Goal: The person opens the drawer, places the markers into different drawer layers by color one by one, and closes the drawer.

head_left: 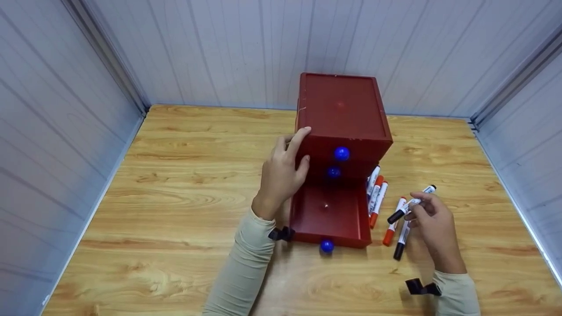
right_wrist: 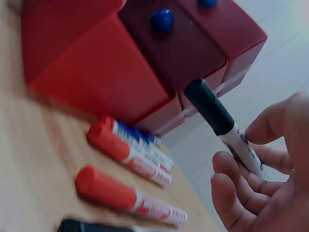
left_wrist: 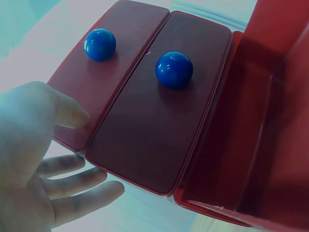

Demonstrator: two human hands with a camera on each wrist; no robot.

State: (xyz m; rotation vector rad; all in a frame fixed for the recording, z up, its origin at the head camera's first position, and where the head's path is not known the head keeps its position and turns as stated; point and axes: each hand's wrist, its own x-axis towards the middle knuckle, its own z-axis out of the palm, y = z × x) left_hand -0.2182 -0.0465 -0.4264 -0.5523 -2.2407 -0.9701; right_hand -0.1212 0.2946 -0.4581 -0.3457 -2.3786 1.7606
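Note:
A red drawer cabinet [head_left: 344, 107] with blue ball knobs stands toward the back. Its bottom drawer [head_left: 329, 219] is pulled out, and its floor shows bare. My left hand [head_left: 279, 180] rests along the cabinet's left front edge, one fingertip at the top edge and the fingers spread. Right of the drawer, my right hand [head_left: 439, 232] pinches a white marker with a black cap [right_wrist: 210, 106] between thumb and fingers, its cap pointing toward the drawer. Below that hand lie a red-capped marker [head_left: 388, 236] and another black-capped marker [head_left: 399, 248].
Several more markers [head_left: 378, 204], with red and blue colours, lie close along the cabinet's right side. The upper two drawers, with blue knobs [left_wrist: 174, 70], are closed. White panel walls [head_left: 219, 52] border the wooden table [head_left: 175, 197] at the back and sides.

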